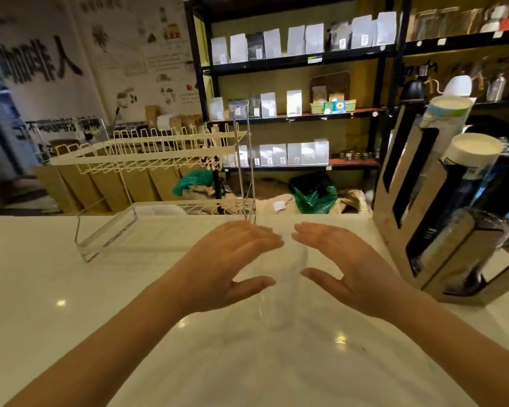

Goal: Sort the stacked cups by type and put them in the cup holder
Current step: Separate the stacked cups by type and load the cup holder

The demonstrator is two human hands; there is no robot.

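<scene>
From the head camera, a clear plastic cup, possibly a nested stack, though blur and transparency make that impossible to tell, stands upright on the white counter straight ahead of the person. Its long axis runs vertical, rim towards the top. It sits directly between the two hands, so neither is clearly nearer.

The left hand is spread, fingers straight and together, thumb splayed below, palm facing the cup from the left. The right hand mirrors it from the right, also spread with the thumb apart. The fingertips of both reach past the cup's rim and almost meet beyond it; whether either palm actually touches the cup wall I cannot tell. Neither hand has curled round anything.

The cup holder stands on the counter to the right, near the right hand, with white paper cups showing at the top of its tubes. A wire rack stands at the back left.

The next move looks like closing both hands inward on the cup, then carrying it rightwards; the right hand has the shorter path to the holder.
</scene>
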